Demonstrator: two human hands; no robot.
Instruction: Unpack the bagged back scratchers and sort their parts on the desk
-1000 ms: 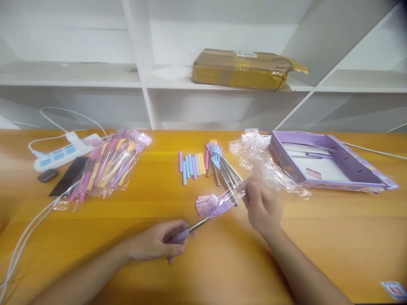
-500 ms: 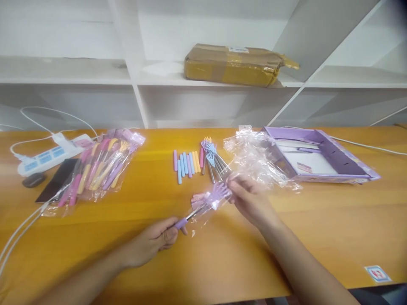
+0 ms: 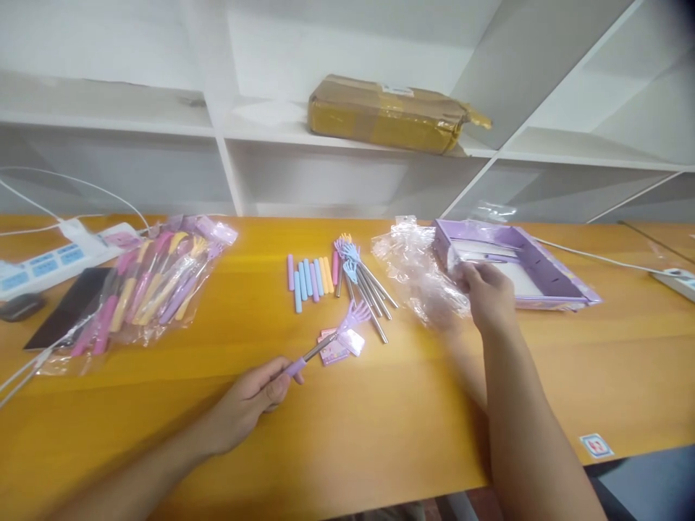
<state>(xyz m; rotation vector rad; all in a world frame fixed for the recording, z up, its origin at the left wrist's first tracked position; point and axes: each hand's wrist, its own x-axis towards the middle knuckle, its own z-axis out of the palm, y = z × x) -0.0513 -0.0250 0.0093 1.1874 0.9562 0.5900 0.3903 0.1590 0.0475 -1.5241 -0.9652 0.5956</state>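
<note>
My left hand (image 3: pixel 255 401) is closed round the purple handle of a back scratcher (image 3: pixel 319 347). Its metal rod points up and right to a purple hand-shaped head, now bare, over small printed cards (image 3: pixel 334 351). My right hand (image 3: pixel 489 289), fingers pinched together, is at the near left side of the purple box (image 3: pixel 559 298) with a clear plastic bag (image 3: pixel 452 259), partly hidden by the fingers. Beside it lies a heap of clear bags (image 3: pixel 410 250). Behind the held scratcher are several back scratchers with metal rods (image 3: pixel 374 289) and a row of coloured handle tubes (image 3: pixel 309 278).
Packed scratchers in clear wrapping (image 3: pixel 157 282) lie on the left, beside a dark flat piece (image 3: pixel 68 307) and a white power strip (image 3: pixel 46 264) with cables. A taped carton (image 3: pixel 385 116) rests on the white shelf behind. A sticker (image 3: pixel 596 446) is near the front edge.
The clear bag has come off the back scratcher. My right hand has moved right and away with it, to the box and the bag heap. My left hand still holds the scratcher.
</note>
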